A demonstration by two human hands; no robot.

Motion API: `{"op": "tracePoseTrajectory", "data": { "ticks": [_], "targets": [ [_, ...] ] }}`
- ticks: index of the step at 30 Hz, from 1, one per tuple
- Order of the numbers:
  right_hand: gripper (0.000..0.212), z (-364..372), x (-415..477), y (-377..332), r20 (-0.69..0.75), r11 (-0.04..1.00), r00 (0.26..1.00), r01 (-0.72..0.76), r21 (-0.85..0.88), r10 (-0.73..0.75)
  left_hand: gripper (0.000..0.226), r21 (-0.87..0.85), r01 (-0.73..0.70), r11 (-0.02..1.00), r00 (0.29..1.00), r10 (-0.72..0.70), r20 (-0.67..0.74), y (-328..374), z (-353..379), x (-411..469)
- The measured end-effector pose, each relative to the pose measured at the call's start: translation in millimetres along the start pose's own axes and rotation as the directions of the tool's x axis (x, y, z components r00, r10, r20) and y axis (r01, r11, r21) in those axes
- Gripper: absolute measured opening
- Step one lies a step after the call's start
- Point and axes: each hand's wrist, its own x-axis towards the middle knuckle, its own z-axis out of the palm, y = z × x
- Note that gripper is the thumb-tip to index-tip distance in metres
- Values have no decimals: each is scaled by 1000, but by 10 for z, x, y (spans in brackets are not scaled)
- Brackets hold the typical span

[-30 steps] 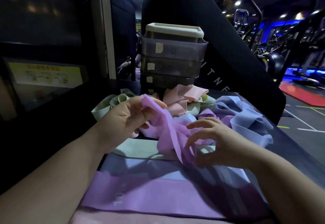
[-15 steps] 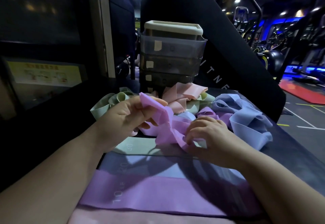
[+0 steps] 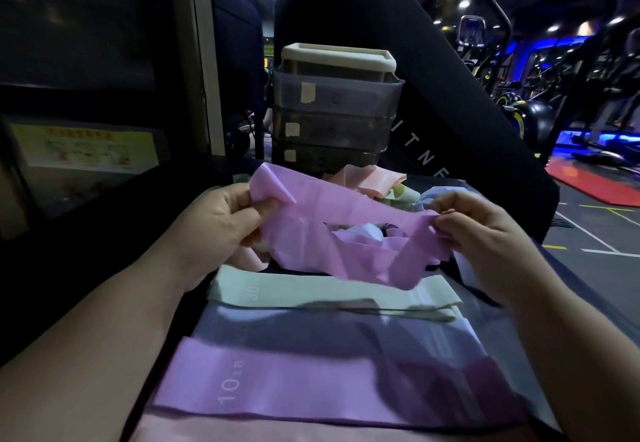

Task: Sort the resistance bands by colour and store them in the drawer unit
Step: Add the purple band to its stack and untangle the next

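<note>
Holding purple band (image 3: 346, 206) spread between left hand (image 3: 214, 223) and right hand (image 3: 485, 233), pinching both ends. Blocking most of band pile (image 3: 379, 180) behind.

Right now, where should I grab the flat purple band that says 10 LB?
I'd pinch the left short end of that flat purple rubber band, coming from the left: it lies flat, and that end pokes out past the grey-blue band.

A dim gym: exercise machines (image 3: 485, 57) stand on marked flooring (image 3: 588, 230) under blue lighting.
</note>
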Motion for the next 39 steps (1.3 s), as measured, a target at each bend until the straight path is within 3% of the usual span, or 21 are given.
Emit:
{"op": "tracePoseTrajectory", "data": {
  "ticks": [4, 9, 12, 15, 19, 25, 28, 32, 34, 35, 37, 39],
  "targets": [
    [47, -40, 9, -14, -30, 999, 1000, -1, 43, 2, 19, -11, 18, 1000, 999, -18, -46, 46, -17, -8],
    [46, -79, 25, 16, -74, 998, 997, -17, 67, 21, 26, -13, 31, 999, 999, -31, -21, -5, -78, 25],
    [48, -86, 33, 17, -78, 992, 995, -55, 118, 64, 14, -64, 61, 996, 998, -61, 3, -46, -109, 48],
    [47, -109, 36, 25, -93, 981, 989, -102, 164, 118, 19, -106, 76, 991, 997, -78, -20, -60, -123, 65],
    [44, -127, 36, 26, -60, 961, 985, -146, 235, 164, 14, -213, 107, 971, 992, -89, 92, -40, -148, 38],
    [30, -115, 13, -54, 94, 859, 978, -209, 468, 187, 20, -372, 146, 917, 989, -136, 53, -43, -129, 63],
    [25, -99, 12, -43, 74, 876, 982, -191, 443, 177, 12, -375, 152, 914, 988, -131, 81, -48, -132, 72],
    [24, -94, 1, -29, 69, 880, 978, -208, 427, 198, 27, -291, 154, 944, 987, -134, 89, -33, -131, 63],
    [18, -95, -12, -42, 115, 904, 980, -196, 380, 164, 17, -268, 157, 951, 987, -140, 82, -25, -134, 50],
    [36, -110, -31, -48, 138, 942, 981, -174, 288, 139, 13, -258, 155, 954, 987, -138, 82, -22, -133, 44],
    [63, -124, -74, -66, 160, 996, 985, -48, -71, 59, 8, -219, 145, 965, 988, -130, 82, -19, -122, 39],
    [55, -95, -89, -83, 132, 940, 991, 27, -341, 20, 16, -155, 114, 981, 992, -103, 77, -14, -95, 30]
  ]
}}
